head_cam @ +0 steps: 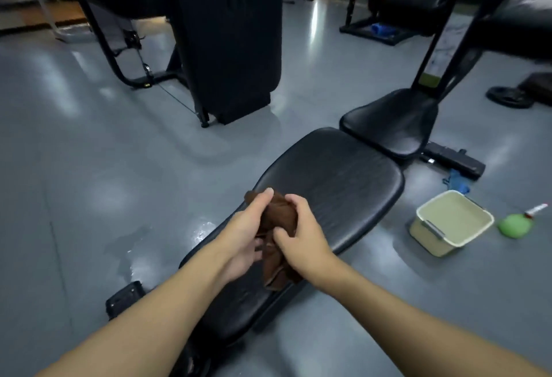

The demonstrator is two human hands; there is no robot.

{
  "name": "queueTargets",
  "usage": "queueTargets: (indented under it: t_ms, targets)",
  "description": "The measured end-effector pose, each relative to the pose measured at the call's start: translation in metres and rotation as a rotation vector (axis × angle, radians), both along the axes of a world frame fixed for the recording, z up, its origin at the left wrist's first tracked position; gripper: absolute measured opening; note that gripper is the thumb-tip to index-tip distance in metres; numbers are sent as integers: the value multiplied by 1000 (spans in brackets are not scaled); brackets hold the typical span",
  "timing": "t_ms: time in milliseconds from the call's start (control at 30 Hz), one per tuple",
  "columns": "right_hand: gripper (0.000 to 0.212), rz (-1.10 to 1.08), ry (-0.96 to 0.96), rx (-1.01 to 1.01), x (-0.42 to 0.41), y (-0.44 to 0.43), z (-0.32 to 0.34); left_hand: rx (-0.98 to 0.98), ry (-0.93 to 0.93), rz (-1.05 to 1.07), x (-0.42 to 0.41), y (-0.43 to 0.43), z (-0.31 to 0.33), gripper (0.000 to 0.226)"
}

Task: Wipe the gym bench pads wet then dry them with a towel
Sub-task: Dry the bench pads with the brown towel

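both hands, left hand [246, 239] and right hand [301, 235], have fingers curled tight around a bunched brown cloth towel [279, 221] held over the near end of the long black padded bench pad [331, 179].

Both bare forearms reach forward, hands meeting in the middle: left hand [246, 236] palm turned inward, thumb over the towel [279, 215], right hand [303, 235] clenched round it, fingers curled

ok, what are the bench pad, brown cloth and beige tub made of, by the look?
Long black bench pad: likely vinyl or faux leather, semi-gloss with fine grain streaks. Brown cloth, gripped by left hand and right hand: soft fabric, bunched and folded. Beige rectangular tub: probably plastic, smooth matte walls.
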State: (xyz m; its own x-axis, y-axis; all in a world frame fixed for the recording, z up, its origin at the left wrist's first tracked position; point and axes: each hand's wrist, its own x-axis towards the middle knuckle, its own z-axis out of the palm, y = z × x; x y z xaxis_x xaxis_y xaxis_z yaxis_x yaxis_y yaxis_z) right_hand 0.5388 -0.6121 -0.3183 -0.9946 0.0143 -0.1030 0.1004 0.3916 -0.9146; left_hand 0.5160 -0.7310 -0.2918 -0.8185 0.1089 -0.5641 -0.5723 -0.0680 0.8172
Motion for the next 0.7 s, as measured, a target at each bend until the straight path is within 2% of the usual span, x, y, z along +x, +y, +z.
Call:
queueTargets:
  t_ms: [133, 267, 333, 400, 467, 500, 533, 567, 633, 700]
  targets:
    - [86, -6, -47, -116, 12, 46, 147, 97, 21, 38, 6, 43, 147, 23]
    - [97, 8, -150, -318, 9, 110, 260, 114, 110, -58, 5, 86, 260, 23]
    - [105, -82, -202, -413, 6, 152, 302, 92, 161, -119, 3, 110, 307, 25]
    - [129, -105, -310, -535, 0, 193, 333, 88, 193, -183, 0, 135, 347, 26]
    - [148, -96, -390, -738, -7, 226, 355, 80, 224, -289, -6, 160, 380, 29]
    - [145, -104, -401, -843, -10, 239, 365, 75, 235, -336, -10, 172, 393, 30]
    - [132, -103, -401, -922, -12, 250, 376, 74, 244, -373, -15, 182, 404, 31]
    - [109, -95, -395, -955, -13, 260, 389, 75, 256, -399, -21, 192, 413, 33]
    - [64, -86, -364, -922, -17, 277, 412, 61, 278, -426, -35, 208, 427, 36]
    - [42, -116, -318, -868, -27, 293, 428, 17, 298, -419, -53, 222, 436, 38]
